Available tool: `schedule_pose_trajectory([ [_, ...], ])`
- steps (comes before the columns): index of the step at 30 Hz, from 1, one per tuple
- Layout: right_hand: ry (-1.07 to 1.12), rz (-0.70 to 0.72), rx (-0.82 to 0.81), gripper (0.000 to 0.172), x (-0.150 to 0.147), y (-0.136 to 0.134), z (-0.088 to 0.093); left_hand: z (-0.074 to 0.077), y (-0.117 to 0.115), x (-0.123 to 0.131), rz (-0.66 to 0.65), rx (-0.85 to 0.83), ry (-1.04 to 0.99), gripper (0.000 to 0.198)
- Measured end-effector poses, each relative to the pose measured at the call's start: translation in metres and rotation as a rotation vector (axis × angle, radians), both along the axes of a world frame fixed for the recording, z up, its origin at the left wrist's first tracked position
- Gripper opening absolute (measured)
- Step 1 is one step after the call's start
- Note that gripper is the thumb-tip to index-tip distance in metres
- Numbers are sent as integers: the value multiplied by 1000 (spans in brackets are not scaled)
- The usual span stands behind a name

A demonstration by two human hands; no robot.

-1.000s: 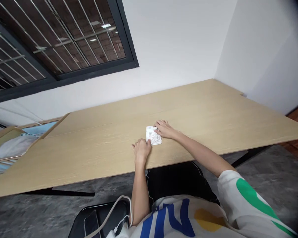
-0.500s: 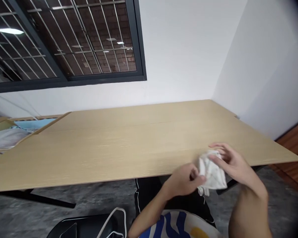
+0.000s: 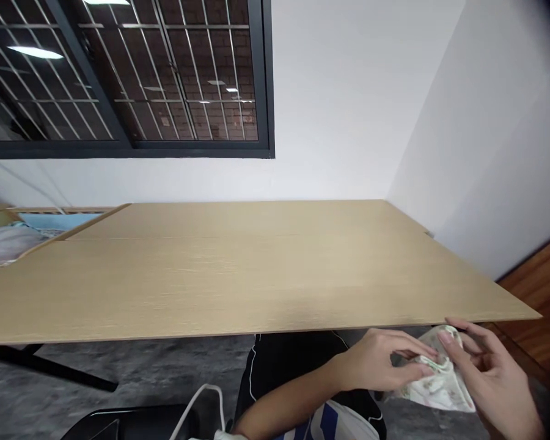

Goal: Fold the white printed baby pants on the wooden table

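A small white cloth pouch (image 3: 442, 391) with a faint green and pink pattern is held low at the right, in front of the table's near edge. My left hand (image 3: 381, 362) pinches its gathered, green-edged part between thumb and fingers. From the other side, my right hand (image 3: 497, 373) grips the pouch, thumb on top and fingers behind. Part of the cloth is hidden behind the fingers, and whatever may be inside cannot be seen.
A wide light-wood table (image 3: 238, 269) spans the view, with a black leg (image 3: 55, 370) under its left side. At the far left is a wooden-framed crib or box (image 3: 87, 229) with pale bedding. A black seat (image 3: 128, 421) with a white cable (image 3: 197, 403) stands below left.
Both hands have moved right and down with the pouch, from over the table's edge to in front of it. The view has shifted slightly.
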State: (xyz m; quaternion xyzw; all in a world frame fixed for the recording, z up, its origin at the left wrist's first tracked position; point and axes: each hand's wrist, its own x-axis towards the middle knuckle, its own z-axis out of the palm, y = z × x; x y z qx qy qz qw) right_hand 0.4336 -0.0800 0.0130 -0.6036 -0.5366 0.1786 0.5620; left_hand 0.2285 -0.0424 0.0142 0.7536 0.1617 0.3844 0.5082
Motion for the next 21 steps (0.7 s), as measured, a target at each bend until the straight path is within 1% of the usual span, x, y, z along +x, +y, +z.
schedule_pose_trajectory([
  [3, 108, 124, -17, 71, -10, -3, -2, -3, 1, -5, 66, -109, -20, 45],
  [4, 100, 158, -17, 78, -12, -4, -3, -1, 2, -8, 70, -143, -32, 45],
  [5, 72, 187, -18, 80, -13, -4, -3, 1, 4, -11, 71, -169, -44, 45],
  [6, 28, 209, -23, 75, -14, -3, -3, 5, 7, -15, 75, -187, -54, 46],
  [8, -95, 220, -20, 56, -14, 2, 1, 15, 14, -26, 107, -191, -53, 46],
  [9, -167, 215, -1, 46, -15, 6, 5, 22, 19, -35, 144, -165, -41, 44],
  [10, -240, 204, 35, 38, -15, 11, 9, 30, 25, -45, 200, -120, -25, 42],
  [12, -371, 160, 156, 30, -17, 22, 21, 46, 36, -71, 371, 25, 7, 33],
  [14, -448, 64, 292, 28, -22, 33, 33, 61, 47, -100, 603, 155, 17, 27],
  [15, -466, 20, 355, 28, -26, 39, 39, 67, 50, -115, 708, 186, 8, 25],
  [16, -479, 9, 409, 27, -30, 44, 45, 73, 53, -128, 800, 206, -12, 24],
  [17, -499, 42, 455, 26, -35, 49, 52, 77, 54, -141, 876, 238, -34, 25],
  [18, -533, 116, 492, 24, -41, 55, 59, 82, 54, -153, 923, 300, -29, 24],
  [20, -639, 312, 538, 26, -55, 67, 74, 92, 50, -175, 953, 486, 72, 13],
  [21, -696, 383, 553, 30, -63, 75, 81, 97, 47, -185, 952, 588, 144, 15],
])
